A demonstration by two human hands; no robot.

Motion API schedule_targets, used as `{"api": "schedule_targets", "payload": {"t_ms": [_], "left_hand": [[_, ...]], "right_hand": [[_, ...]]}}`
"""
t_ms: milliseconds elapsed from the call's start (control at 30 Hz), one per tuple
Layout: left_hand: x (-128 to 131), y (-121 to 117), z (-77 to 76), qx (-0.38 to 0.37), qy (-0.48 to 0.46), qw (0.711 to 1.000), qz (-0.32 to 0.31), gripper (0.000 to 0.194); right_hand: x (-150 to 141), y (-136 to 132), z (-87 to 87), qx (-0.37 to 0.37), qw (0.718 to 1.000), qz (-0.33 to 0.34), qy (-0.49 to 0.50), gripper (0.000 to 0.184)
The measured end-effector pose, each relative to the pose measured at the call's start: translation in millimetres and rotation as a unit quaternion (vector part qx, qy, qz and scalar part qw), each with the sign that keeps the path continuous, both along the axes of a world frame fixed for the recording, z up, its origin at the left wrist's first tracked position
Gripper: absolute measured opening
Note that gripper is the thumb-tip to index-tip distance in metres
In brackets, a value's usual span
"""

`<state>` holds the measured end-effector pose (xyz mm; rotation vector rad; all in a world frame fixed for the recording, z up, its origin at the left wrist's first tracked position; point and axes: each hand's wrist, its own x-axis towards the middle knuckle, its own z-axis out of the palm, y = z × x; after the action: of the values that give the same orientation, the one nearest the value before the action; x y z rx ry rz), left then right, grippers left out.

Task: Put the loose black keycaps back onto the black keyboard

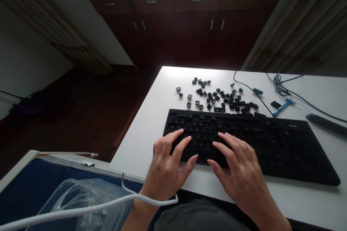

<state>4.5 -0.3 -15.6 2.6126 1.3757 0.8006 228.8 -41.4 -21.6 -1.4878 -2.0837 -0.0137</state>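
Observation:
A black keyboard [292, 151] lies along the front of the white table, with some of its keycaps off and bare sockets showing. My left hand [169, 162] rests over its left part, fingers spread and fingertips on the keys. Over the middle keys is my right hand [238, 162], its fingers also apart and its thumb near the front edge. Neither hand holds anything. Behind the keyboard, many loose black keycaps [213, 101] are scattered, some upside down. A longer black keycap [219, 109] sits close to the keyboard's back edge.
On the white table [143, 126], a blue brush [283, 107] lies behind the keyboard. A dark elongated object [326, 124] is at the right, near a coiled black cable [279, 85]. A white cable [94, 207] crosses by my left wrist, above a clear plastic bag [89, 195].

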Motion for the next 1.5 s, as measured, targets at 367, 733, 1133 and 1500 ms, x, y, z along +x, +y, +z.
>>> {"api": "schedule_targets", "payload": {"t_ms": [367, 733, 1133, 1500], "left_hand": [[0, 0, 0.7, 0.001, -0.002, 1.0, 0.001, 0.049], [-1, -1, -0.2, 0.005, -0.01, 1.0, -0.003, 0.053], [17, 0, 6.7, 0.008, 0.026, 0.997, -0.073, 0.041], [16, 2, -0.4, 0.038, 0.016, 0.997, -0.066, 0.042]], "right_hand": [[0, -1, -1.3, 0.001, 1.0, 0.006, -0.008, 0.055], [0, -1, 0.9, -0.005, 1.0, 0.001, -0.003, 0.051], [12, -10, 3.2, 0.005, 0.999, 0.003, 0.048, 0.047], [236, -16, 19.6, 0.036, 0.947, -0.277, -0.16, 0.039]]}}
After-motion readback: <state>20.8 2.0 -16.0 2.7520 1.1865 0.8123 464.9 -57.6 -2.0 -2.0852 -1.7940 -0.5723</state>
